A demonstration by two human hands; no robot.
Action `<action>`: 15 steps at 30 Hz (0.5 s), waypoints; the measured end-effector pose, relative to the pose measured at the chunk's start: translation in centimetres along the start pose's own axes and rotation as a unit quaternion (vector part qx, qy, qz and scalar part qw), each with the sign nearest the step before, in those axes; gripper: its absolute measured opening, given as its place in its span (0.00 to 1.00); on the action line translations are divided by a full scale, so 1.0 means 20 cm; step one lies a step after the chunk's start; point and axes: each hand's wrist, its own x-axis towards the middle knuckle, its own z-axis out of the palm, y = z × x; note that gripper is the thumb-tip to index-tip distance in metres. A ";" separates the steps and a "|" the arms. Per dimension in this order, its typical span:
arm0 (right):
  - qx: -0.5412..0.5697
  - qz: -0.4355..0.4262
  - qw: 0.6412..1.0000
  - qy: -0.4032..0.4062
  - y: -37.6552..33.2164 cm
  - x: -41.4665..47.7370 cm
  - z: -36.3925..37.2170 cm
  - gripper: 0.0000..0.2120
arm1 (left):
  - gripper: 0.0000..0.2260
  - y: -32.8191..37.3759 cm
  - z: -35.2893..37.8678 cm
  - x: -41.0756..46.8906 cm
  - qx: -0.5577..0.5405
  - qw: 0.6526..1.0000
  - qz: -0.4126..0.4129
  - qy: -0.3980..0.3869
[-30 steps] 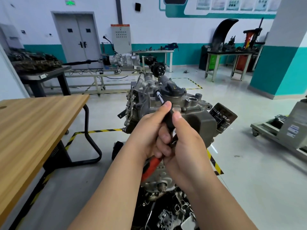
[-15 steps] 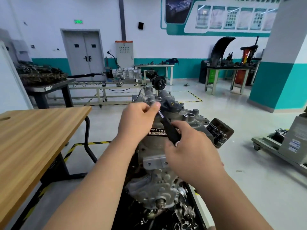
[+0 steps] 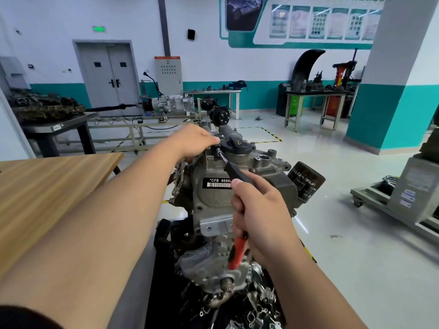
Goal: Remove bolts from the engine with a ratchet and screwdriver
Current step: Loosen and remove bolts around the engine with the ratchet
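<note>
Grey cast metal fills the middle of my view: the engine (image 3: 209, 210) stands straight ahead, between my two forearms, its white-lettered label (image 3: 217, 183) facing me. A black cap (image 3: 237, 144) sits on its top edge. Just left of the cap, the steel shaft of the screwdriver (image 3: 235, 173) runs up to the casting's rim.

My right hand (image 3: 259, 210) has its fingers wrapped round the black handle, thumb laid along it. A red handle (image 3: 237, 250) sticks out below the same fist, and I cannot tell whether it is a second tool or part of the first. My left hand (image 3: 194, 143) reaches over the engine's top left corner, fingers curled down right at the shaft's tip. Whether they pinch anything there is hidden from me.

A black oil filter (image 3: 306, 184) juts, tilted, from the right flank. Loose metal parts (image 3: 259, 307) lie heaped below the engine's near end.

On my left a wooden worktop (image 3: 47, 186) comes in close. Its edge runs alongside my left forearm and its far corner ends near the engine's left side, with a narrow gap between. On my right the pale floor (image 3: 356, 257) lies open as far as a grey cart (image 3: 408, 198) at the frame's edge. Beyond the engine, more floor runs to a steel bench (image 3: 316, 96) against the teal-banded wall.
</note>
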 end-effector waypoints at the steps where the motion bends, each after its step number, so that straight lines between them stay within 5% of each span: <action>1: -0.054 -0.015 0.998 0.004 -0.01 0.00 -0.01 0.18 | 0.10 -0.02 0.00 0.00 -0.013 1.000 -0.004 0.000; 3: -0.231 -0.073 0.970 0.014 -0.05 0.00 -0.03 0.12 | 0.09 -0.04 0.01 0.02 -0.038 0.999 -0.013 0.006; 7: -0.628 -0.232 0.740 0.063 -0.09 0.00 -0.04 0.16 | 0.11 -0.05 0.02 0.03 -0.047 0.999 -0.016 0.018; 9: -0.655 -0.274 0.700 0.081 -0.13 0.01 -0.02 0.14 | 0.11 -0.06 0.02 0.05 -0.038 0.999 -0.017 0.022; 11: -0.618 -0.259 0.739 0.076 -0.15 0.03 -0.03 0.13 | 0.12 -0.07 0.03 0.05 -0.037 0.999 -0.019 0.026; 15: -0.339 -0.129 0.929 0.065 -0.09 0.02 -0.03 0.10 | 0.18 -0.08 0.04 0.05 -0.033 0.999 -0.020 0.036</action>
